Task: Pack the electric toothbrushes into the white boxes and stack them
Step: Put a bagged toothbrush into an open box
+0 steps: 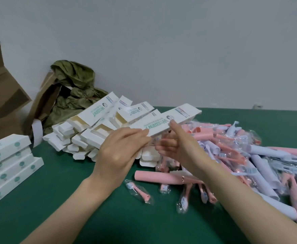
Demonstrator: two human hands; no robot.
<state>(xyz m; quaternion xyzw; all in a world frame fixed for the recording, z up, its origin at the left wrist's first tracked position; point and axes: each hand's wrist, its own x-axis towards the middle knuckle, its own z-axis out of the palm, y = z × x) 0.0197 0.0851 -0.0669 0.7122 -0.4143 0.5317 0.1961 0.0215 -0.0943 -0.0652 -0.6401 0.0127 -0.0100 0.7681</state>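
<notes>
The right hand (177, 145) has its grip closed on a long white cardboard box with green lettering (181, 115). Its thumb lies on the printed top face and its fingers curl beneath. The left hand (119, 152) grips the same box at its near end, fingers bunched together at the edge, with the thumb hidden under them.

The box is held in the air, almost flat. Its long axis runs from the hands at the near left up and away to the far right. The end with the small red and blue print points away from the person. Most of its length sticks out beyond the right thumb.

Below the hands is a flat dark green table (56, 199). A loose pile of pink and pale lilac toothbrush handles and plastic-wrapped brush heads (260, 161) lies to the right. A single pink cylindrical handle (154, 176) lies just under the wrists.

A heap of empty open white boxes (84, 134) lies behind the left hand. A neat stack of closed white boxes (8, 164) stands at the far left edge. Beyond these are a brown cardboard carton (1, 95) and a crumpled olive-green bag (73, 85).
</notes>
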